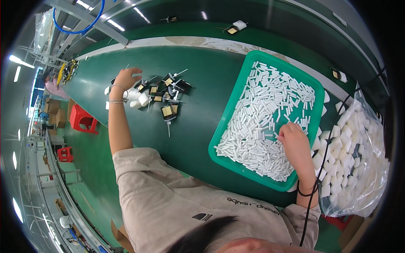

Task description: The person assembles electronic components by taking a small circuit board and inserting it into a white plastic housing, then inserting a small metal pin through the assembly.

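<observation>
My left hand (127,77) is over the left end of a loose pile on the green worktable, fingers apart, nothing visibly held. Beside it lie several black parts (168,111) with yellowish faces and thin metal shafts, and white foam pieces (143,99). A dark part peeks out to the left of this hand, mostly hidden. My right hand (293,139) reaches into a green tray (229,116) spread with many short white tubes (249,137). Its fingers are pinched together among the tubes; whatever is between the fingertips is too small to make out.
A clear plastic bag (371,168) of white foam blocks (337,156) sits right of the tray, with a black cable (325,158) crossing in front. Beyond the table's pale edge strip (190,41), a dark belt carries a black-and-white part (236,27). Red stools (82,119) stand at left.
</observation>
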